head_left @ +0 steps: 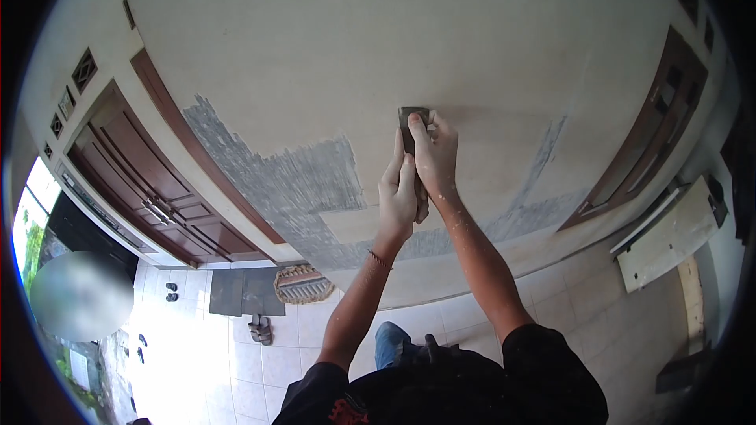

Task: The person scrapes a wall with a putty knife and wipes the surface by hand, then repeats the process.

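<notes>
Pressed flat to the wall (378, 39) is a dark rectangular sanding block (410, 127), its far side hidden. My right hand (438, 153), coated in pale dust, is closed around its right side with the thumb lying on top. Just below and to the left, my left hand (399, 197) grips the block's lower end, its thumb and index finger pointing up. Pale dust also covers the left fingers. Around both hands the wall is cream, with a rough grey bared patch (303, 177) to the left and a thin grey streak (543, 153) to the right.
Brown double doors (150, 189) stand at the left, and a brown-framed window or door (654, 126) at the right. On the tiled floor (299, 342) are a striped mat (304, 284) and sandals (260, 329). A pale board (669, 240) leans at the right.
</notes>
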The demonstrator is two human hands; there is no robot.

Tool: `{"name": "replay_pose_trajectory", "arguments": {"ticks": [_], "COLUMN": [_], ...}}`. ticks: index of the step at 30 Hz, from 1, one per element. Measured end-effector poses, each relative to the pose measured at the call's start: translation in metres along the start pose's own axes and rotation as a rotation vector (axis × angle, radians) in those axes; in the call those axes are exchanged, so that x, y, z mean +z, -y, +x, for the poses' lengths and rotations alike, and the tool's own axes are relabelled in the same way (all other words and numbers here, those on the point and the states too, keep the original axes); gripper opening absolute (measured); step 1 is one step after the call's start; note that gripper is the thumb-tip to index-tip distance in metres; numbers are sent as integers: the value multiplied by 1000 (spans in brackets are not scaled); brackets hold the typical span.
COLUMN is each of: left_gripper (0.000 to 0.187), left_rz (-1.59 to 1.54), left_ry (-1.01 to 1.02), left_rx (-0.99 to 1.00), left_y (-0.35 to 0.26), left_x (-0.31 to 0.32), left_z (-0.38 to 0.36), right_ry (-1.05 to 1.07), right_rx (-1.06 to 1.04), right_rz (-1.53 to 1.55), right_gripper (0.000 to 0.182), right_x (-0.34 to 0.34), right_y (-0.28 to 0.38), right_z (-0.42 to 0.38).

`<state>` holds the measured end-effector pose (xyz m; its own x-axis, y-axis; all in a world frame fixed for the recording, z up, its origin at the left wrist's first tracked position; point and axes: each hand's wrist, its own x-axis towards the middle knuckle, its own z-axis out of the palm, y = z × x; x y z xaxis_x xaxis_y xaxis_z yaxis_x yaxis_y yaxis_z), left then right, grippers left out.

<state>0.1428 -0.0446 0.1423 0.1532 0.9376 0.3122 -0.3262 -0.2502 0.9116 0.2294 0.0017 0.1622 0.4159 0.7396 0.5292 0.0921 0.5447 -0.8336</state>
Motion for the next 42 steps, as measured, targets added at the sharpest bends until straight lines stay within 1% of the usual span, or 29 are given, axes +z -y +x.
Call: {"name": "replay_pose_trajectory", "arguments": {"ticks": [1, 2, 4, 6, 7, 8, 9, 10, 11, 12, 13, 14, 15, 16, 17, 18, 19, 21, 22, 24, 25, 27, 28, 29, 32, 35, 38, 40, 42], "left_gripper": [48, 48, 48, 47, 49, 44, 43, 38, 38, 37, 37, 38, 36, 33, 32, 36, 49, 61, 65, 72, 67, 58, 55, 53, 51, 48, 47, 49, 55], "left_rz": [-62, -1, 121, 256, 313, 478, 640, 605, 705, 799, 876, 935, 994, 1042, 1020, 848, 918, 1208, 1223, 1246, 1277, 1798, 1769, 1739, 1662, 1700, 1744, 1783, 1821], "left_ry": [-6, -20, -49, -111, -18, 186, 405, 638, 673, 701, 481, 261, 125, -18, -216, -307, -391, -671, -645, -591, -485, -225, -243, -258, -285, -146, -85, -153, -251], "left_rx": [7, 45, 120, 33, -261, -331, -364, -852, -727, -603, -336, -71, 119, 115, 328, 535, 808, 990, 997, 1024, 1068, 1125, 1058, 1003, 922, 698, 589, 621, 590], "left_y": [-3, 9, 76, 154, 158, 219, 278, 278, 256, 222, 197, 166, 102, 46, -21, -52, -88, -127, -119, -85, -40, 75, 108, 133, 194, 229, 253, 243, 223], "left_x": [2, 0, -14, -29, -37, -64, -90, -104, -110, -110, -113, -115, -105, -96, -71, -66, -56, -25, -20, -10, -15, -56, -64, -68, -90, -121, -176, -208, -235], "left_z": [4, 3, -12, -52, -83, -100, -116, -124, -116, -103, -82, -58, -34, -15, -3, 13, 19, 15, 19, 36, 56, 74, 65, 58, 25, -16, -46, -57, -48], "right_ry": [19, 9, -14, -35, -122, -112, 8, 180, -12, 2, -66, -190, -65, 364, -71, -593, -627, -685, -706, -732, -744, -913, -987, -1057, -1051, -1170, -1303, -1367, -1395], "right_rx": [28, 35, 51, 85, 105, 281, 461, 125, 741, 968, 1173, 1300, 1362, 1137, 1322, 1361, 1401, 1489, 1522, 1577, 1600, 1395, 1275, 1309, 1267, 1242, 1121, 1207, 1279], "right_rz": [-5, -35, -94, -142, -197, -324, -614, -972, -602, -578, -568, -512, -562, -844, -326, 154, -35, -412, -599, -465, -399, -156, -42, -77, 129, 127, 8, 86, 83], "right_gripper": [28, 28, 29, 28, 26, 25, 34, 38, 37, 38, 40, 37, 32, 31, 26, 22, 23, 25, 27, 26, 25, 23, 23, 20, 18, 16, 14, 11, 9], "right_x": [0, -2, -13, -30, -40, -66, -101, -150, -187, -226, -248, -300, -305, -365, -422, -474, -477, -477, -477, -468, -463, -454, -460, -461, -440, -444, -435, -482, -504], "right_y": [3, -4, -51, -107, -140, -186, -242, -340, -386, -388, -345, -402, -307, -353, -390, -424, -402, -342, -319, -280, -270, -285, -300, -309, -271, -275, -239, -271, -267], "right_z": [5, 0, -36, -90, -122, -159, -199, -255, -302, -330, -342, -391, -375, -427, -479, -526, -532, -546, -557, -568, -569, -601, -620, -625, -627, -654, -661, -724, -746]}}
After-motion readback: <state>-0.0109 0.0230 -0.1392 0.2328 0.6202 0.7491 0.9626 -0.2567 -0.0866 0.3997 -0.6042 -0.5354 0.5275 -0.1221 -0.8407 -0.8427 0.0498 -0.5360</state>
